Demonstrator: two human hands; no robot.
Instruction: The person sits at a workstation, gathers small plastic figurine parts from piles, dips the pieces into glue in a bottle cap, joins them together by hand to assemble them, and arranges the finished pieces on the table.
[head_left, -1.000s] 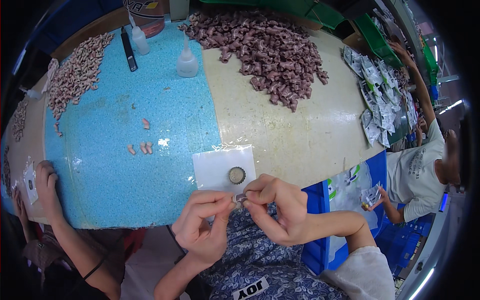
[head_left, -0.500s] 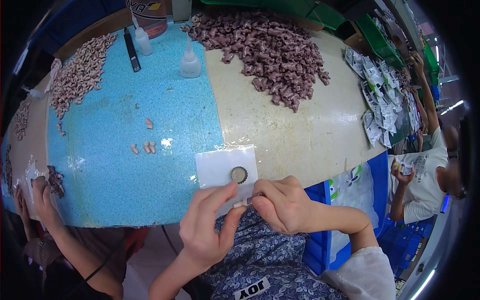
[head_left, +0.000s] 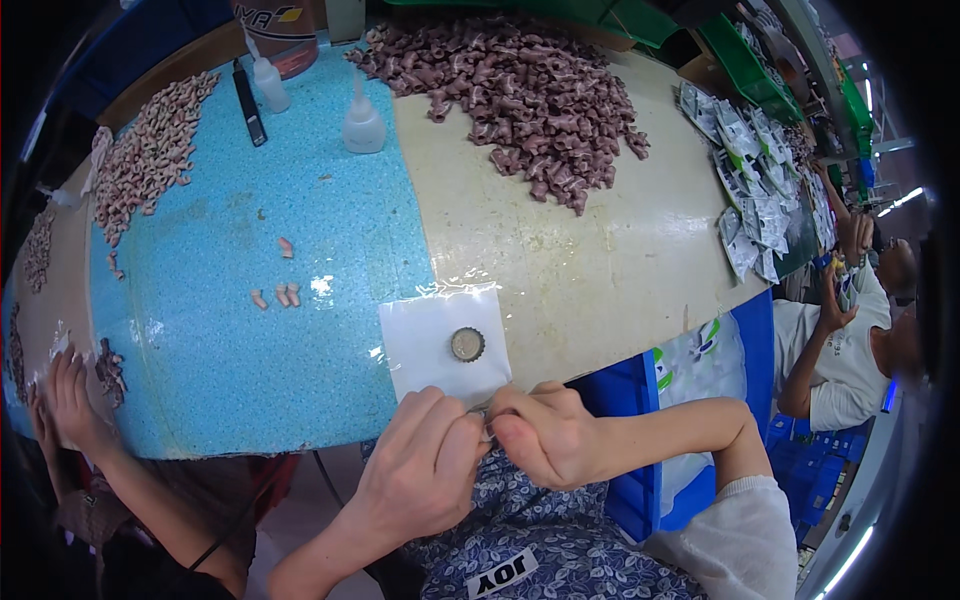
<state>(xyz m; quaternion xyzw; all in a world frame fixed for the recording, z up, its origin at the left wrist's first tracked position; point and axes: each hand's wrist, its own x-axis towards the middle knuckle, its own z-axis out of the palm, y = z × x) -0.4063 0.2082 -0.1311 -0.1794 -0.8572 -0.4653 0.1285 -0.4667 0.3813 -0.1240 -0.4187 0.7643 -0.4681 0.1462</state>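
Observation:
My left hand and my right hand meet at the table's near edge, above my patterned apron. Their curled fingers are closed around a small pale pinkish piece, which is almost wholly hidden; only a sliver shows between the fingertips. Just beyond them a white sheet lies on the tabletop, bearing a ridged bottle cap with a greyish inside. On the blue mat to the left rest several loose pink pieces.
A big heap of mauve pieces covers the far middle; paler pieces pile up far left. Squeeze bottles and a black tool stand or lie behind. Packets, a blue bin and co-workers' hands flank me.
My left fingers have curled in and closed up against my right hand, covering the small piece that showed between them. At far left, a co-worker's hand has moved.

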